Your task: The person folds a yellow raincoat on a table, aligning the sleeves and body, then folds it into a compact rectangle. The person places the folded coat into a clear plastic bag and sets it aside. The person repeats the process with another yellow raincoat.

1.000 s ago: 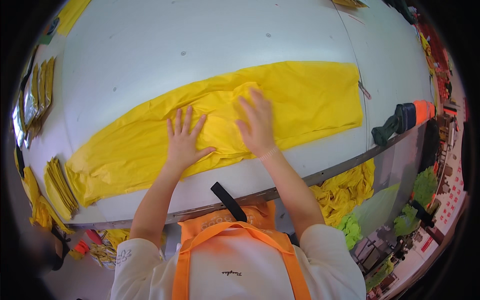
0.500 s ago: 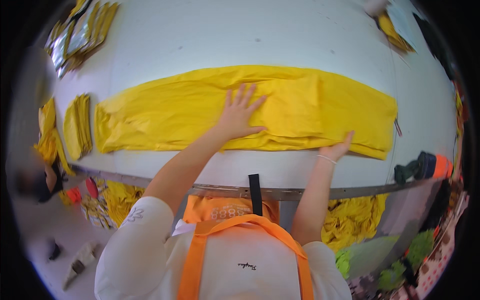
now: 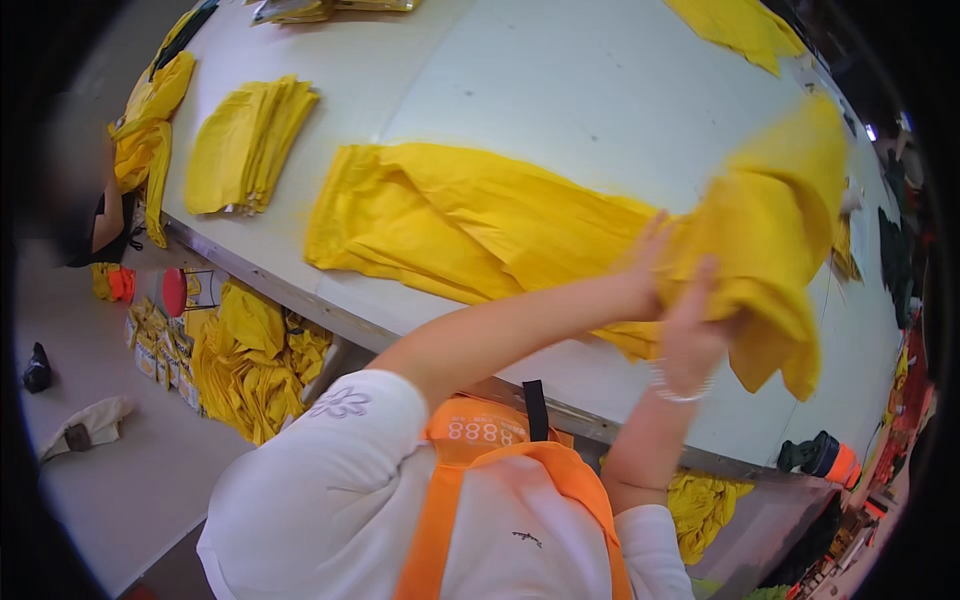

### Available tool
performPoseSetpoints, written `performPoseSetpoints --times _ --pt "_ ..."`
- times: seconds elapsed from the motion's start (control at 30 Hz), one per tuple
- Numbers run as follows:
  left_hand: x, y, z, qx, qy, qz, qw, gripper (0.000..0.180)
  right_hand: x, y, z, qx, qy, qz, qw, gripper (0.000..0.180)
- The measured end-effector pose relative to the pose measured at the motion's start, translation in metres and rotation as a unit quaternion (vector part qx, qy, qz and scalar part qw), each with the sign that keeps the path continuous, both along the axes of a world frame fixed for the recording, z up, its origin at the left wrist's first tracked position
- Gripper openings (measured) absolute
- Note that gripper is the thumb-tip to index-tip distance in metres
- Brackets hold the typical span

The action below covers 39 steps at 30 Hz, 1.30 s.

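A long folded piece of yellow cloth (image 3: pixel 480 225), perhaps a garment, stretches across the white table in front of me. Its right end is lifted off the surface and bent over, blurred by motion. My right hand (image 3: pixel 692 335), with a pale bracelet at the wrist, grips the lower edge of this raised part; the cloth hides some of its fingers. My left hand (image 3: pixel 640 275) reaches across to the same spot. Its fingers are stretched out against the cloth, just left of the right hand. The left end of the cloth lies flat, with some creases.
A stack of folded yellow pieces (image 3: pixel 250 145) lies left on the white table (image 3: pixel 530 110). More yellow cloth (image 3: pixel 740 30) is at the far right. A dark-and-orange roll (image 3: pixel 825 458) sits by the near edge. Below hangs a yellow heap (image 3: pixel 245 365). Another person's arm (image 3: pixel 108 215) shows at left.
The cloth's right part was flat and is now raised and folded up. Both hands have moved right and come together there. The view has turned, tilting the table edge.
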<state>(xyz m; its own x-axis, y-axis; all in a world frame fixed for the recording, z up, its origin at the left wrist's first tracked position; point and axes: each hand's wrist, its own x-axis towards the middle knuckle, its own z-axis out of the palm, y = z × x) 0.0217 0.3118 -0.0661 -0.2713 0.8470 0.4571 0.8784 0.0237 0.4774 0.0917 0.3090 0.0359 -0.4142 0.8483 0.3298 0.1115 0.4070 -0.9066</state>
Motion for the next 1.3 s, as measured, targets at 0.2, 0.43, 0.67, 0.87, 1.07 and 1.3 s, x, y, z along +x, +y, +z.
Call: performPoseSetpoints --times 0.2,0.43,0.67,0.87,1.07,1.3 --pt "-0.196 -0.293 -0.021 0.065 -0.138 0.296 0.943 0.074 -0.125 -0.197 -0.085 0.128 -0.395 0.489 0.767 0.039" --pt "-0.272 -0.45 -0.073 0.181 -0.761 0.209 0.587 0.071 -0.158 -0.26 -0.153 0.269 -0.392 0.548 0.689 0.066" --pt "-0.289 -0.477 -0.057 0.268 -0.802 0.091 0.526 0.07 -0.22 -0.07 -0.089 0.269 -0.205 0.292 0.895 0.025" --pt "-0.303 -0.458 -0.059 0.281 -0.821 0.05 0.495 0.071 -0.195 0.03 -0.127 0.253 -0.376 0.272 0.849 0.025" --pt "-0.303 -0.448 -0.066 0.263 -0.853 0.081 0.444 0.073 -0.13 0.075 -0.144 0.129 -0.453 0.235 0.85 0.027" --pt "-0.303 -0.455 -0.078 0.089 -0.87 0.2 0.442 0.066 -0.079 0.046 -0.15 0.361 -0.358 0.153 0.847 0.032"
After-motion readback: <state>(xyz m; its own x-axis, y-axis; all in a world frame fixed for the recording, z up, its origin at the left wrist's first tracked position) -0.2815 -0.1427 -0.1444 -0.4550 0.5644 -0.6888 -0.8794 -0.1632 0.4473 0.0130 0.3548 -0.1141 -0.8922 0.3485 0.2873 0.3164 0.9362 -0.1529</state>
